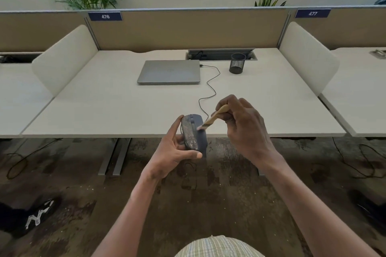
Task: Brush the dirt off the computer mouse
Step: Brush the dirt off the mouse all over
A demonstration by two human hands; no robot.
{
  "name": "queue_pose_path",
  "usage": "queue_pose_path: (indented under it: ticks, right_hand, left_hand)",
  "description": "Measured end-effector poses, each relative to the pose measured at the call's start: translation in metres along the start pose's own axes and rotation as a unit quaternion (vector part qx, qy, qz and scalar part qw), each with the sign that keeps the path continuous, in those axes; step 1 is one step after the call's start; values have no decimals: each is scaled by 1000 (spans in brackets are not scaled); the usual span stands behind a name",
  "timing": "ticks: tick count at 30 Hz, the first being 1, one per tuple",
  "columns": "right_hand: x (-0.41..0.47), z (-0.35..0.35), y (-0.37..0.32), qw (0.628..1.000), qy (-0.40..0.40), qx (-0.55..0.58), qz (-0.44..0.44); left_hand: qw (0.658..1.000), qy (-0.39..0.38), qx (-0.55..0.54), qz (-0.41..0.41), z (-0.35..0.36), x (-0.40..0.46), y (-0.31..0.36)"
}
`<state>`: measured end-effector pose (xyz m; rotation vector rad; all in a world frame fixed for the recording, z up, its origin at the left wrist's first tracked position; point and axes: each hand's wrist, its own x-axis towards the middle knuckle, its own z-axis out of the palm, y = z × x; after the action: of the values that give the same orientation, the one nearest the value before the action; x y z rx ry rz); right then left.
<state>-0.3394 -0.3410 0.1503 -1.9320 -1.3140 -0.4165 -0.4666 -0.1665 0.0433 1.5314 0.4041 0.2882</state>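
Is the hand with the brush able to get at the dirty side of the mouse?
Probably yes. The right hand has the brush at the mouse, and the dirty side faces up, uncovered by the left hand.

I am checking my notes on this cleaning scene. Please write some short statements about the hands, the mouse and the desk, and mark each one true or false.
1. The left hand holds the mouse. True.
2. The right hand holds a cloth. False: it grips a brush.
3. The brush bristles touch the mouse. True.
4. The laptop is open. False: its lid is closed.
5. The mesh cup stands left of the laptop. False: right.
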Motion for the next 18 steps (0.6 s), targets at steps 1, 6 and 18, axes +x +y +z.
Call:
queue_pose_path:
  ticks: [1, 6, 18]
  right_hand:
    - [-3, 1, -3, 1000, -4, -8, -8]
    - [-25, 2, -7, 999, -38, -27, -5]
    - [-24, 12, -8, 999, -33, -14, 23]
  left_hand:
    - [1000, 2, -4, 1, 0, 1, -1]
    - [999, 31, -35, 1, -4, 4, -6]
    - [998, 58, -28, 21, -6, 16, -5]
